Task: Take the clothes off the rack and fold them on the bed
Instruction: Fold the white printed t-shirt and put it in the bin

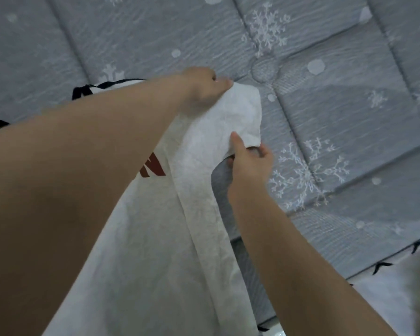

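Grey quilted bed cover (325, 112) with snowflake print fills the background. Left hand (204, 90) pinches the far corner of the white garment (155, 238); right hand (249, 163) grips its nearer edge, thumb on top. Garment's long axis runs from the hands back toward the person, left hand farther out. Black-trimmed fabric (100, 87) lies beyond the left arm.

Two bare hands are in view: the left hand (204, 89) at upper centre and the right hand (249, 163) at centre. One white fabric garment with a red print (155, 238) fills the lower centre. One grey quilted bed cover with white snowflakes (325, 105) spans the whole frame.
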